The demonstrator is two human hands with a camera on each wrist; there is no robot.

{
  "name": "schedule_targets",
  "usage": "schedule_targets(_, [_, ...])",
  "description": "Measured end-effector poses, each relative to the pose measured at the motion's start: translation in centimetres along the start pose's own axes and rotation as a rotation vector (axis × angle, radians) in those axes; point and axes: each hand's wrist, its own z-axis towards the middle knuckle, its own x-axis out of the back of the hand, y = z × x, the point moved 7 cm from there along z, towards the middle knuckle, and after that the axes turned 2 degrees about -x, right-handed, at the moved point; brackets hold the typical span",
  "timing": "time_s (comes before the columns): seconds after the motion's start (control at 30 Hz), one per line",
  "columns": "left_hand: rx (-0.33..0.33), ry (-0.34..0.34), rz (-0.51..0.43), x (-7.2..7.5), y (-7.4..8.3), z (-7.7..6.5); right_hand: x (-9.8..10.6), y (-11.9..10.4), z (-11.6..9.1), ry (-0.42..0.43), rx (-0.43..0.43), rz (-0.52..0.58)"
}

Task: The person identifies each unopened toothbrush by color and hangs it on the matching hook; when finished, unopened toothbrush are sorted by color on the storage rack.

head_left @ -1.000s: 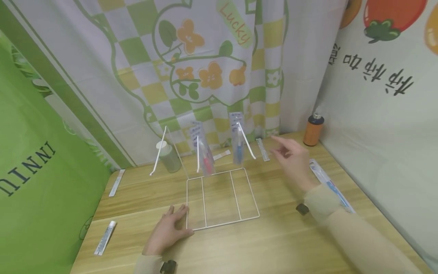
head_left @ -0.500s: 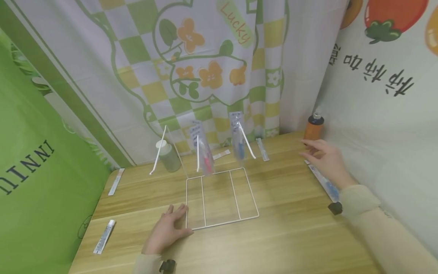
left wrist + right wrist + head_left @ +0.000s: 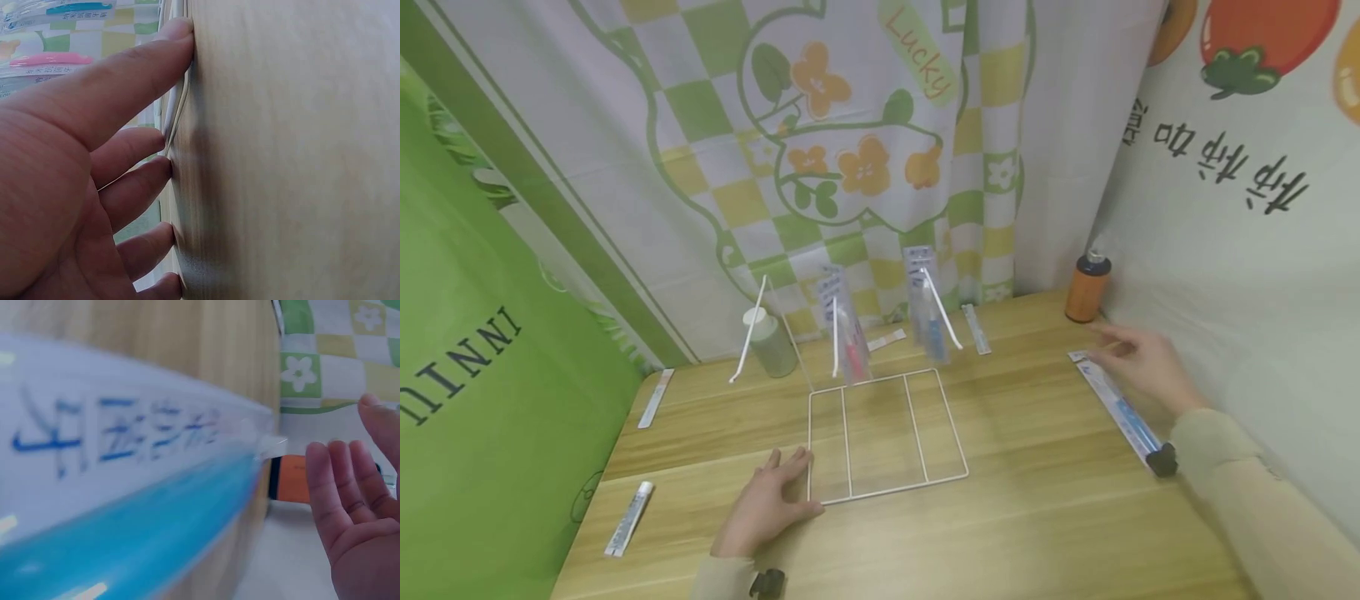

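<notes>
A white wire rack (image 3: 888, 489) stands on the table, with upright hooks at its back. Packaged toothbrushes hang there, a pink one (image 3: 853, 354) and a blue one (image 3: 934, 333). My left hand (image 3: 767, 507) rests at the rack's front left corner; its spread thumb and fingertips touch the base wire, as the left wrist view also shows. Over at the right, my right hand (image 3: 1142, 362) is just above the top end of another packaged blue toothbrush (image 3: 1123, 414). In the right wrist view its fingers are extended and the thumb stands apart, with nothing between them.
An orange bottle with a dark cap (image 3: 1086, 287) stands at the back right. Behind the rack is a pale green bottle (image 3: 771, 346). A toothpaste tube (image 3: 629, 521) lies at left, and slim packets (image 3: 976, 328) lie along the back. Curtains close in the table.
My right hand has moved right, away from the rack, and lowered toward the loose toothbrush package. The left hand stays at the rack corner.
</notes>
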Motion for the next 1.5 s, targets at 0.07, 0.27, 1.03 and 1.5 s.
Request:
schedule_targets(0.07, [-0.004,0.002,0.001,0.1,0.0,0.0,-0.4,0.7,-0.1,-0.056,-0.042,0.012])
schedule_targets(0.27, [-0.021,0.006,0.011,0.2,0.1,0.1,-1.7,2.6,-0.3,-0.193,-0.142,0.025])
schedule_targets(1.03, [-0.008,0.003,0.01,0.1,0.0,0.1,-2.6,3.2,-0.1,-0.292,-0.092,-0.122])
schedule_targets(1.5, [-0.001,0.008,0.01,0.0,-0.3,0.2,-2.6,3.0,0.2,-0.271,-0.108,-0.129])
